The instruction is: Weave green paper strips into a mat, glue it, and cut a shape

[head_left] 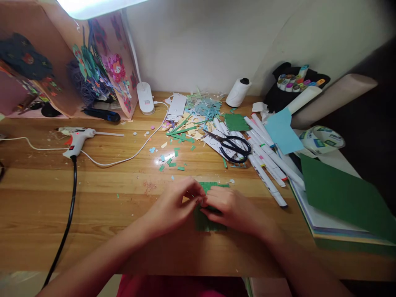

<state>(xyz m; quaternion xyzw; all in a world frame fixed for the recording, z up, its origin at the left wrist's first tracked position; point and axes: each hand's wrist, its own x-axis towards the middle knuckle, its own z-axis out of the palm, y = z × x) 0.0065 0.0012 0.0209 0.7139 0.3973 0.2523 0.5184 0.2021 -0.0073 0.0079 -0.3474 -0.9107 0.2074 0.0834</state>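
A small piece of green paper (212,225) with a woven-looking grid along its top lies on the table in front of me. My left hand (179,200) reaches in from its left side, thumb and fingers closed in a pinch at the paper. From the right, my right hand (227,206) curls over the same piece, its fingers bent and pressed on it. The fingertips of both hands meet near the paper's left part, and they hide exactly what bit is pinched. Loose green strips (181,168) are scattered just beyond the hands.
Black-handled scissors (233,146) rest on white markers (269,189). Behind lies a heap of paper scraps (201,107). A glue gun (78,140) with a black cable is at left. Green sheets (346,198) and a tape roll (321,138) occupy the right; a thread spool (238,93) stands at the back.
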